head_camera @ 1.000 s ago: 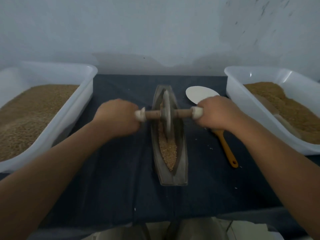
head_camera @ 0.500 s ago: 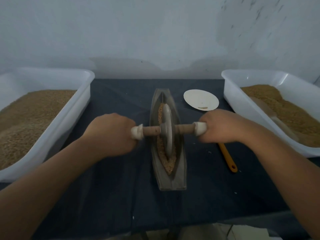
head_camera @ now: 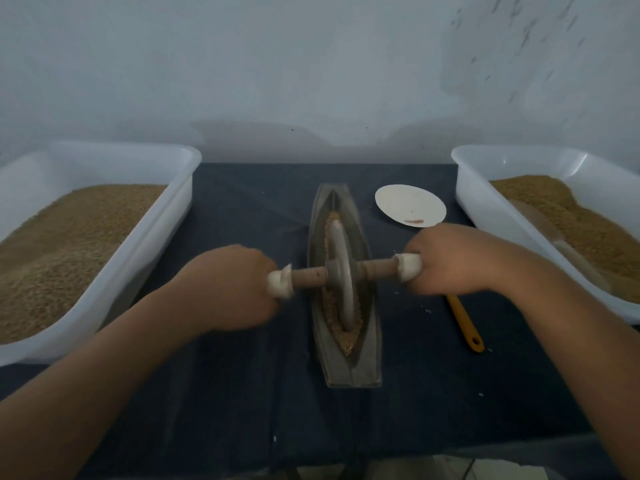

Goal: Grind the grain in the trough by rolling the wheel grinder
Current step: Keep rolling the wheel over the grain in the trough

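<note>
I see both fists closed on the axle ends: left hand on the left handle, right hand on the right. The wheel grinder stands upright in the trough at the cloth's centre, on the grain. White tubs flank it left and right.

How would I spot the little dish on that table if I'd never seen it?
Start at the long grey trough in the middle of the dark cloth. Just beyond the right hand lies a white dish. Unlike the big white tubs of grain, it is round, shallow and nearly empty.
</note>
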The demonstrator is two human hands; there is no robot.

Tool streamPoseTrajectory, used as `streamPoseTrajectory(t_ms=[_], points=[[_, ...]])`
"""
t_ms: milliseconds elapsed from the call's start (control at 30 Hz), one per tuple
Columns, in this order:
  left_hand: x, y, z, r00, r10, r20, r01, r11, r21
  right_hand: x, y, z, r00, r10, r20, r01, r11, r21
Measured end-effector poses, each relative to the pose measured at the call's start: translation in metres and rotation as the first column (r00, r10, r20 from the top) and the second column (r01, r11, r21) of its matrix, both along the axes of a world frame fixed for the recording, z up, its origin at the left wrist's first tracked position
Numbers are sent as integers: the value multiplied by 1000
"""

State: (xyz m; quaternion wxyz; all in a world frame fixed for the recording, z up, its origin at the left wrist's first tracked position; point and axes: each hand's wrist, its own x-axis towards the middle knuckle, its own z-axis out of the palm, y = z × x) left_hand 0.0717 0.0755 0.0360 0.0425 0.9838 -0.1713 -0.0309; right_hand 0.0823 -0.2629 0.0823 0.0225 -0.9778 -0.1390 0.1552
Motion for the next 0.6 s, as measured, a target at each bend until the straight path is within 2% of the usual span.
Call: streamPoseTrajectory(t_ms=[67,167,267,367,433,500,533,600], points=[[8,-7,3,997,19,68,-23,998,55,10,-1,-12,991,-42,128,43,999,0],[48,-27,15,969,73,237,-98,990,99,35,7,-28,917,-152,368,152,988,30],[77,-37,28,961,84,263,-106,992,69,49,13,-34,848,-221,482,205,975,87],[67,-31,28,987,38,159,-52,995,82,44,10,-28,909,-173,379,172,984,36],[40,-21,20,992,-22,123,11,996,89,23,3,-19,977,-122,175,122,992,9],[11,-12,12,979,-79,190,60,993,102,-4,-6,-12,996,-91,-25,92,995,43],[1,-8,8,968,-88,236,66,993,103,-15,-9,-11,996,-76,-52,79,995,57],[3,-7,4,964,-69,257,42,993,107,-20,-10,-17,995,-86,52,83,995,54]])
